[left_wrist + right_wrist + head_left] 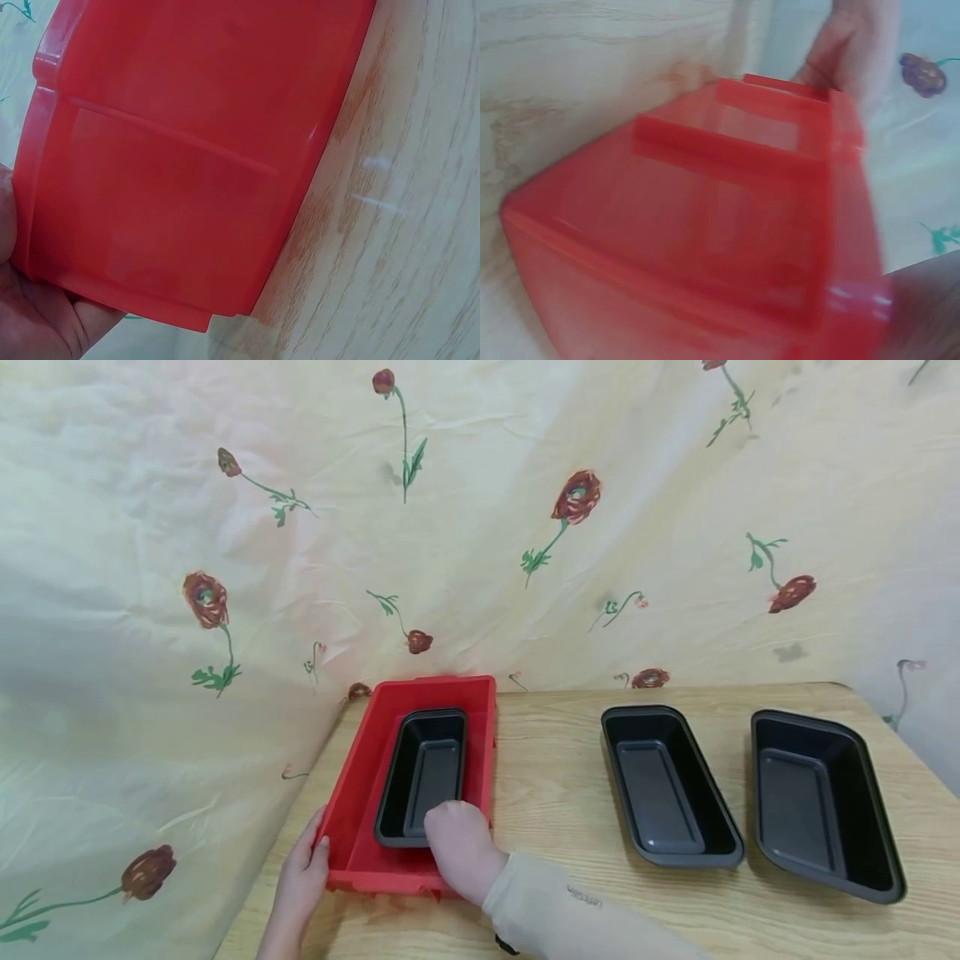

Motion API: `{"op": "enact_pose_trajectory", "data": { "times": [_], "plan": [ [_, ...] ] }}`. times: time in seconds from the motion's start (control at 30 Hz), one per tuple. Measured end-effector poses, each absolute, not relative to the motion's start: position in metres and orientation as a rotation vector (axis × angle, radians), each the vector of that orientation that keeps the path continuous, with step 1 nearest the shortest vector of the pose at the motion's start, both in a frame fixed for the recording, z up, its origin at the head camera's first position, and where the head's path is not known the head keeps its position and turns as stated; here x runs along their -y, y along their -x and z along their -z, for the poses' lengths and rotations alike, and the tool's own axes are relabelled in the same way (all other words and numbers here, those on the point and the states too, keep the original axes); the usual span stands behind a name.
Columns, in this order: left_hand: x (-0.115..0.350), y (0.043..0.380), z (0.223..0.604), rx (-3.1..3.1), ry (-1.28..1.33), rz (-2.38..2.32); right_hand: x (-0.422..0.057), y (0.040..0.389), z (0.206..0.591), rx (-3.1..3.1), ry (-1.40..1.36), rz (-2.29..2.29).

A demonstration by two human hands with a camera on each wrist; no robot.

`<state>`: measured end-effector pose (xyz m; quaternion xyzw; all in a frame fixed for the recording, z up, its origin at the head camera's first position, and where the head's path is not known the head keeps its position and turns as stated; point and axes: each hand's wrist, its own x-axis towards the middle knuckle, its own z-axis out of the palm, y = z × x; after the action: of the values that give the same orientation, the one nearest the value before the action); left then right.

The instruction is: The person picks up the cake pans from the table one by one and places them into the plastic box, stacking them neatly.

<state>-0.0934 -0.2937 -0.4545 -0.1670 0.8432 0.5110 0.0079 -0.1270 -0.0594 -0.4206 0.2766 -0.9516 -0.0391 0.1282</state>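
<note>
On the left half of the table, a red plastic tray [347, 810] has a dark metal loaf pan [432, 768] inside it. My left hand [300, 877] grips the tray's front left rim, thumb at the top edge. The left wrist view shows that hand [45, 319] at the rim beside the tray's outer wall [187, 195]. My right hand [463, 847] reaches over the tray's front right, fingers curled at the loaf pan's front right corner; its fingertips are hidden. In the right wrist view, part of it [926, 315] shows above the tray's rim [855, 247].
Two more dark loaf pans stand to the right on the wooden table [555, 777]: one near the middle [652, 793], another farther right [798, 802]. A flower-printed cloth [480, 527] hangs behind the table and along its left side.
</note>
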Motion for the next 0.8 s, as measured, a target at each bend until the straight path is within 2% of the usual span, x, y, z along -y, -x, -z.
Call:
{"op": "enact_pose_trajectory", "data": {
  "times": [0.37,0.8],
  "plan": [
    [0.293,0.096,0.455,-2.602,0.542,-1.601,0.021,0.116,0.388,2.75,-0.81,-0.3],
    [0.293,0.093,0.453,-2.597,0.518,-1.592,-0.045,0.114,0.398,2.516,-0.891,-0.734]
  ]
}}
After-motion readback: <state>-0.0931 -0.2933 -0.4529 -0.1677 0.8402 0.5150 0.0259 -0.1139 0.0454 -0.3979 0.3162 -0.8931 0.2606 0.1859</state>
